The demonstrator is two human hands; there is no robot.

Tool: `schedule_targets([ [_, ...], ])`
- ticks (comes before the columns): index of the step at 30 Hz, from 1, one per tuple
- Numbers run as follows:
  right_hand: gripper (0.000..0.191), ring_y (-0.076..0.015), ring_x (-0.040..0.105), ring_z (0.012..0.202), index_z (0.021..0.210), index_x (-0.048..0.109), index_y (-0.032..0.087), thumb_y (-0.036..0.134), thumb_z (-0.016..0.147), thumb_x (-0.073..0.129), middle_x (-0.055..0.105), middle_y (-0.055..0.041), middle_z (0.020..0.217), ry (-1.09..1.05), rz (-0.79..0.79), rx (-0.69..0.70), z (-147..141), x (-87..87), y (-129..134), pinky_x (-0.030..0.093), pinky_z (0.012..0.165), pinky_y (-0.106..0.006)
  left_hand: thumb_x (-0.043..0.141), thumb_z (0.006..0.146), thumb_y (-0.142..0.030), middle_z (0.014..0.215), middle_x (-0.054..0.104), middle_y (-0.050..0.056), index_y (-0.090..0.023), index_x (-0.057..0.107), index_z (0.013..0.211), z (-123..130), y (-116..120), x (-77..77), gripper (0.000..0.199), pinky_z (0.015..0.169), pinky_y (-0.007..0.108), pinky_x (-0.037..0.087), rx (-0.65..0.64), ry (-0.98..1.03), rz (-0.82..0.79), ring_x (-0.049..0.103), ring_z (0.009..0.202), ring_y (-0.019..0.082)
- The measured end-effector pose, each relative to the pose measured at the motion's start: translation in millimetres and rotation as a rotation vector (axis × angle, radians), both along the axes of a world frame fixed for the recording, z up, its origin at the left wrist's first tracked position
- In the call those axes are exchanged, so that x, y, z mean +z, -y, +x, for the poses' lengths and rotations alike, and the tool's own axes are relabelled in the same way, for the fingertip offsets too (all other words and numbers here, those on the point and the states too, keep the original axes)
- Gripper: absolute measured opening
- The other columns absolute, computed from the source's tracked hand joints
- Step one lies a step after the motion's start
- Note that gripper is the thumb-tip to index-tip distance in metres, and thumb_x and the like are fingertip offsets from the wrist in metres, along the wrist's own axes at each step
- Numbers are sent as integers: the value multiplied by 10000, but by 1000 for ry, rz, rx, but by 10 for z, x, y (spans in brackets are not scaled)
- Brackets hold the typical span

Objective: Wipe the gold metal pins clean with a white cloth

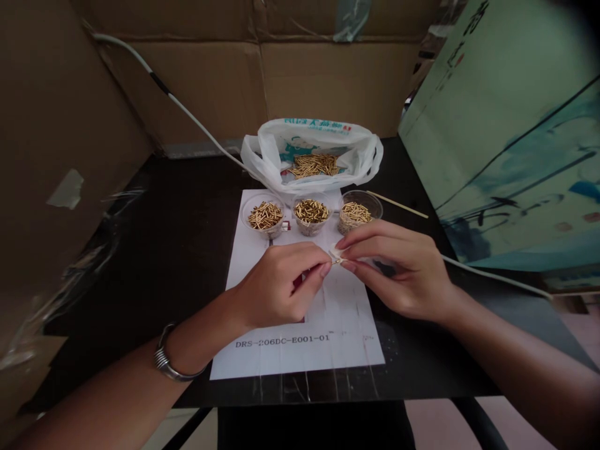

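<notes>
My left hand (290, 281) is closed, thumb and index finger pinching one end of a small gold-coloured metal pin (336, 261) above the paper sheet. My right hand (403, 265) meets it from the right, its fingertips pinched at the pin's other end. A small whitish bit (335, 250) shows by the right fingertips; what it is I cannot make out. Just beyond the hands stand three clear plastic cups, the left cup (265, 215), middle cup (312, 212) and right cup (357, 211), all filled with small gold-coloured pins.
Behind the cups, a white plastic bag (267, 156) lies open with more gold-coloured pins inside. A thin stick (398, 205) rests to the right. The printed paper sheet (300, 356) lies on the dark table (187, 187). Cardboard walls (197, 87) and a pale green panel (506, 137) enclose it; a white cable (197, 120) hangs across.
</notes>
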State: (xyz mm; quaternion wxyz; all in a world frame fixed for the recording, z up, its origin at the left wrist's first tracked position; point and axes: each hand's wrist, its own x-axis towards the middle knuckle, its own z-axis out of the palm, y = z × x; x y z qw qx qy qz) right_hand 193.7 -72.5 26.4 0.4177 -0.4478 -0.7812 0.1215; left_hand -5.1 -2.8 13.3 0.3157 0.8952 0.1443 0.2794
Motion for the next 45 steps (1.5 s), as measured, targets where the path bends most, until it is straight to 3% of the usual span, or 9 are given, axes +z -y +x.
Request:
schedule_targets([
  [30, 126, -151, 618, 921, 869, 650, 152, 64, 783, 622, 650, -68, 969, 11, 6, 47, 13, 39, 13, 519, 828, -264, 488, 864, -97, 691, 540, 10, -92, 616, 820, 9, 1, 9, 136, 580, 218, 379, -24, 11, 42, 472, 612, 86],
  [45, 129, -135, 616, 886, 874, 639, 160, 63, 797, 605, 651, -52, 935, 18, -44, 93, 9, 30, 12, 519, 793, -244, 477, 840, -56, 705, 539, 25, -105, 620, 830, -29, -24, -28, 152, 567, 259, 380, -43, -40, 283, 469, 638, 127],
])
